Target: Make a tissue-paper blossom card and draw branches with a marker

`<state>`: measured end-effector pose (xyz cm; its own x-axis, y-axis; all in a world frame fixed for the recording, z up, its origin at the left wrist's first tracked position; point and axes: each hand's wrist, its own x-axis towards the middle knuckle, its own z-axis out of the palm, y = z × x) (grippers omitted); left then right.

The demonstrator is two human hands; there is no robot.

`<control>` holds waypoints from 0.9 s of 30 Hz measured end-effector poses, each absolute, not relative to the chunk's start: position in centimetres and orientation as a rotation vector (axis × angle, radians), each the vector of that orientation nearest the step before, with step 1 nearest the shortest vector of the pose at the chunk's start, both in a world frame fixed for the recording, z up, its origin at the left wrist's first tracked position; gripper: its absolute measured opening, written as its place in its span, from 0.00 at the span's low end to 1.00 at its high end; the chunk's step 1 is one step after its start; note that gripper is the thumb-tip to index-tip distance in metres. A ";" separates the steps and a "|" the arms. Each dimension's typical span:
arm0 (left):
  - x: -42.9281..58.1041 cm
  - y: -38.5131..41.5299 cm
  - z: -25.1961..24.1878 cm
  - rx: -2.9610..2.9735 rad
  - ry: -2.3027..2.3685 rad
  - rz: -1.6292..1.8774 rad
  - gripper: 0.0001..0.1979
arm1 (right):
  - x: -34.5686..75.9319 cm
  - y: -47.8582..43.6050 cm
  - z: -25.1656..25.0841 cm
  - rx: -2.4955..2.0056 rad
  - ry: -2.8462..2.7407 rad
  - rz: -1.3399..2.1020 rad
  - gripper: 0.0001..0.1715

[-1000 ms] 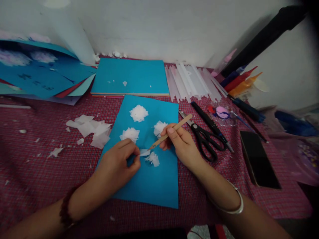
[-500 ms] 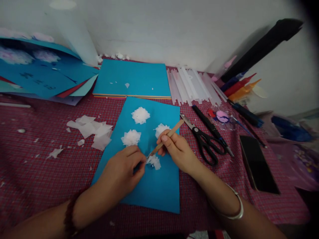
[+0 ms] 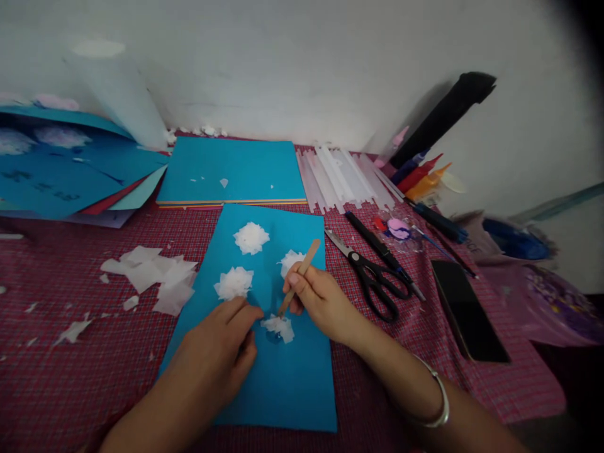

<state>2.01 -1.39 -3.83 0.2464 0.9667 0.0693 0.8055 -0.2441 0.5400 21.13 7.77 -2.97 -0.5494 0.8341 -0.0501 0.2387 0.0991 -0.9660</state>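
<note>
A plain white wall (image 3: 292, 69) runs along the back of the table, rough and faintly mottled, with a pale teal strip (image 3: 561, 202) crossing it low at the right. A red checked cloth (image 3: 70, 390) covers the tabletop. The light is soft and even, leaving only faint grey shadows on the wall

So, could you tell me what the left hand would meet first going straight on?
Probably the stick in the right hand, near its lower tip, just beyond the left hand; depth is unclear.
</note>
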 end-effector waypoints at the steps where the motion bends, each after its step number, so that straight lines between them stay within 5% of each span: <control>1: 2.0 -1.4 -3.8 2.133 1.620 0.554 0.13 | 21.1 7.8 -3.0 -1.052 -1.865 1.466 0.15; 22: 2.5 -0.6 -2.8 2.151 1.653 0.474 0.11 | 21.1 7.1 -2.7 -1.046 -1.393 1.549 0.23; 27: 1.4 -0.5 -2.4 2.109 1.607 0.518 0.20 | 21.3 6.8 -2.2 -0.921 -1.392 1.557 0.25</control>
